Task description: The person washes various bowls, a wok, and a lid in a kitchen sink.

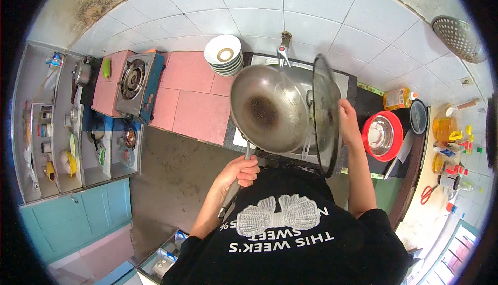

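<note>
My left hand is closed around the long handle of a metal wok. The wok is over the sink counter, its middle marked by a dark round patch. To its right stands a round glass pan lid, tipped nearly on edge, with its knob facing the wok. My right hand grips the lid at its right side; some fingers are hidden. Behind the wok is a metal faucet. Most of the sink is covered by wok and lid.
Stacked bowls stand left of the faucet on pink tiles. Further left sits a gas stove. At right are a red basin holding a metal bowl, a cleaver, and an orange bottle. A perforated skimmer hangs on the wall.
</note>
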`<action>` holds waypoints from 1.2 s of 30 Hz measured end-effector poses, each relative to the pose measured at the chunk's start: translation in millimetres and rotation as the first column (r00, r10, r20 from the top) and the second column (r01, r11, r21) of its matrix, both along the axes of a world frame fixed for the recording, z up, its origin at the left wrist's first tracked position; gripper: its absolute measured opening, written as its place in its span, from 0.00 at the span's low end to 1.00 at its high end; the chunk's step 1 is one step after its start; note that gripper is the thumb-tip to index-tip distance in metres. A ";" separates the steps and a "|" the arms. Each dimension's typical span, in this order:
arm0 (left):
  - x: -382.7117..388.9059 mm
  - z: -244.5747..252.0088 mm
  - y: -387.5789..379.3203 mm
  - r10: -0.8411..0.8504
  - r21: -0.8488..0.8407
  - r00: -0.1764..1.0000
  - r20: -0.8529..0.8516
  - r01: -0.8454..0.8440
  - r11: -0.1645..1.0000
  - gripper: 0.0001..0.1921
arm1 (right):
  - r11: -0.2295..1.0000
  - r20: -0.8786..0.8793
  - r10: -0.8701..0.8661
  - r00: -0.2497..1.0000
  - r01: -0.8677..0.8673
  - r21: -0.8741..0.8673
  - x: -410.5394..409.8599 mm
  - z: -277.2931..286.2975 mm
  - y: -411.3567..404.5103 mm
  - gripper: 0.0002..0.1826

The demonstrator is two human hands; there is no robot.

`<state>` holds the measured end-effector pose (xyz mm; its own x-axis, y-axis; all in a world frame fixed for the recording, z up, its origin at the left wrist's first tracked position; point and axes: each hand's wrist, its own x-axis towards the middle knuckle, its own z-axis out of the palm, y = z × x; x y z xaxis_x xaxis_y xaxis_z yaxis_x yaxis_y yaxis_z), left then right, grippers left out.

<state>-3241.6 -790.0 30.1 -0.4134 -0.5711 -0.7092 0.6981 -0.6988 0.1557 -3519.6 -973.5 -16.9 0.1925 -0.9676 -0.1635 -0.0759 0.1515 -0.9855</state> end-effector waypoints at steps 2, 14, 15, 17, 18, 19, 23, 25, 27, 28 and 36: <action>0.7 -13.3 4.6 0.003 -0.011 0.995 -0.098 -0.005 1.000 0.03 | 0.989 -0.129 0.146 0.981 -0.141 0.047 4.0 9.4 -0.6 0.08; -8.9 -81.4 33.2 -0.139 -0.082 0.955 -0.262 0.121 0.989 0.03 | 0.939 -0.748 0.188 0.637 -0.340 -0.054 39.6 -31.7 6.3 0.14; -10.5 -85.8 34.1 -0.149 -0.101 0.962 -0.231 0.128 0.987 0.03 | 0.922 -0.779 0.205 0.593 -0.384 -0.049 44.3 -57.7 14.0 0.14; -7.5 -89.2 24.5 -0.158 -0.128 0.969 -0.192 0.135 0.983 0.04 | 0.902 -0.807 0.215 0.550 -0.429 -0.052 57.2 -79.5 12.6 0.15; -7.9 -89.3 28.5 -0.154 -0.126 0.976 -0.153 0.136 0.983 0.04 | 0.904 -0.820 0.186 0.542 -0.421 -0.073 61.7 -83.3 20.0 0.15; -8.1 -89.8 31.6 -0.151 -0.124 0.982 -0.114 0.137 0.983 0.05 | 0.905 -0.832 0.157 0.532 -0.414 -0.094 64.4 -86.4 26.5 0.15; -4.5 -103.6 33.3 -0.130 -0.172 0.981 -0.144 0.105 0.980 0.03 | 0.926 -0.876 0.162 0.453 -0.376 -0.023 80.8 -96.9 14.8 0.17; -3.9 -99.2 31.1 -0.127 -0.139 0.986 -0.108 0.111 0.984 0.04 | 0.907 -0.857 0.137 0.496 -0.411 -0.093 83.1 -95.5 13.4 0.20; -0.7 -106.6 33.1 -0.108 -0.108 0.976 -0.188 0.089 0.990 0.04 | 0.877 -0.862 0.139 0.488 -0.464 -0.122 87.0 -91.0 10.1 0.21; 2.0 -108.5 34.1 -0.102 -0.095 0.972 -0.211 0.084 0.992 0.04 | 0.876 -0.864 0.141 0.484 -0.468 -0.119 90.7 -90.3 7.9 0.21; 21.9 -119.6 50.8 -0.110 -0.075 0.941 -0.320 0.091 0.993 0.03 | 0.826 -0.852 0.292 0.434 -0.563 -0.004 111.1 -70.3 -4.5 0.24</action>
<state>-3219.7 -739.1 -89.5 -0.6718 -0.5509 -0.4951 0.6443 -0.7644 -0.0239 -3408.5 -978.0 -87.2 0.5138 -0.8220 -0.2456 -0.8110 -0.3719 -0.4517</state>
